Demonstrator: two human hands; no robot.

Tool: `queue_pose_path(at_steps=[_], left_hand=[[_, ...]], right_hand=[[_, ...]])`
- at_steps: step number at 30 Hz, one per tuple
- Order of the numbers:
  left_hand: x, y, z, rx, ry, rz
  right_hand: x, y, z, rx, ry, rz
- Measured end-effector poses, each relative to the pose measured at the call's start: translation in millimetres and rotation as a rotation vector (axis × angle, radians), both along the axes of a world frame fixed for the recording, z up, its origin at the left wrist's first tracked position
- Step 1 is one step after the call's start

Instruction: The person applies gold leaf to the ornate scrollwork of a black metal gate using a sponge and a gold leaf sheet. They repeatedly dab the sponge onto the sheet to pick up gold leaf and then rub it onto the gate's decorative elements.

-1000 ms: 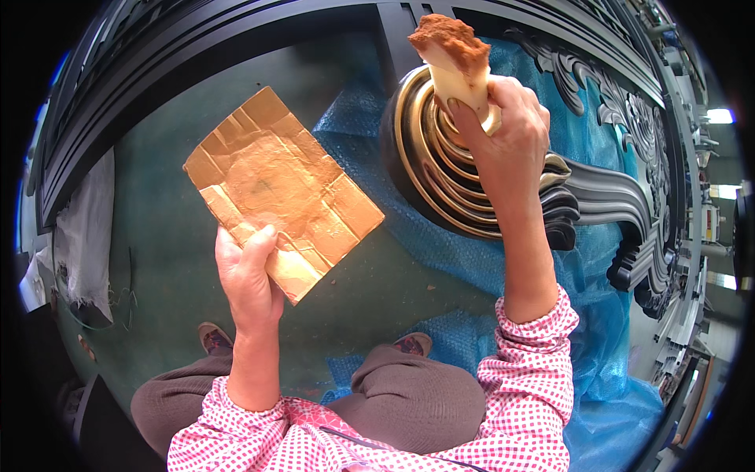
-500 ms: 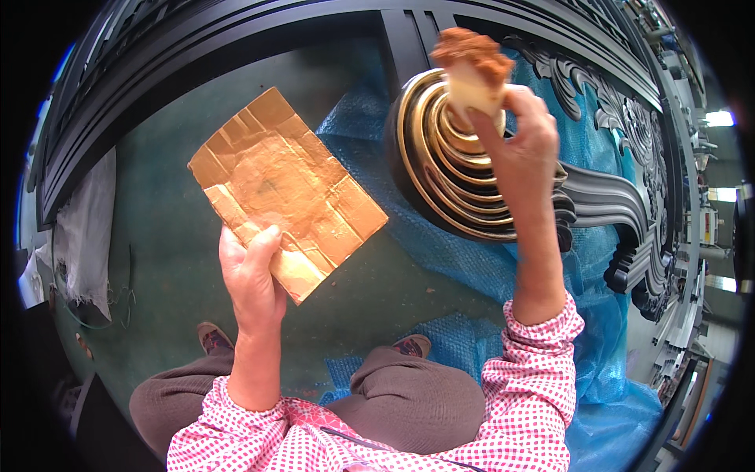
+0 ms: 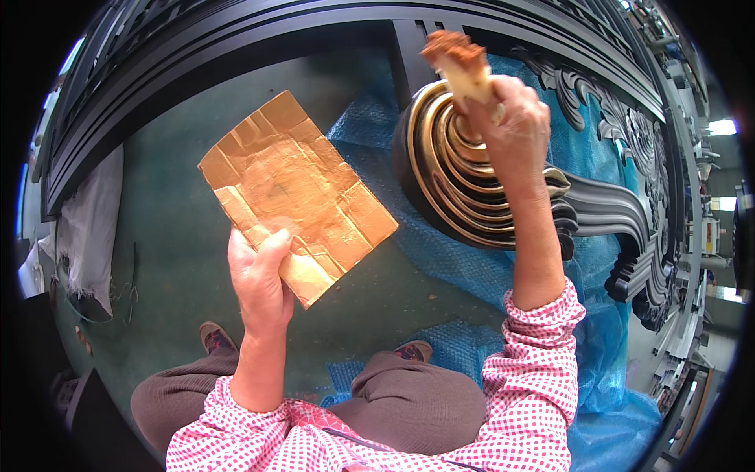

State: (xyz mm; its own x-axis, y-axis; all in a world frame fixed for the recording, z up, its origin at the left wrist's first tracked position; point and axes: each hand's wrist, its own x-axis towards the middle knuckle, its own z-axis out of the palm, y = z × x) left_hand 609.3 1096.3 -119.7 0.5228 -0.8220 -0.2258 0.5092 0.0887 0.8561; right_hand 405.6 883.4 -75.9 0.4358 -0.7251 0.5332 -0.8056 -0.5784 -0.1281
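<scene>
My left hand (image 3: pixel 262 277) is closed on the lower edge of a flat piece of creased cardboard (image 3: pixel 299 189) coated in gold paint, thumb on top. My right hand (image 3: pixel 511 130) pinches a pale sponge (image 3: pixel 465 79), slightly blurred, whose ragged far end is rusty orange. The sponge is over the upper part of a dark scroll-shaped carving (image 3: pixel 429 157) with gold along its ridges. Whether sponge and carving touch, I cannot tell. My hand and forearm hide part of the scroll.
Grey moulded stems (image 3: pixel 602 204) run right from the scroll toward leafy carvings (image 3: pixel 637 130). Blue bubble wrap (image 3: pixel 464 259) lies beneath on the green floor (image 3: pixel 173 236). A long dark moulded frame (image 3: pixel 212 59) curves across the far side. White sheeting (image 3: pixel 93 236) hangs at the left.
My right hand has shifted slightly left, tilting the sponge further left. The cardboard in my left hand appears a little lower and to the right, as does the scroll.
</scene>
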Motion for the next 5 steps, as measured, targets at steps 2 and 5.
queue_pose_path(at_steps=[2,5], left_hand=[[-3,-2,2,-0.002,-0.003,0.013],[-2,-2,0,-0.011,-0.002,0.028]], right_hand=[[-2,-8,1,-0.055,-0.153,0.059],[8,-4,4,0.077,0.023,0.030]])
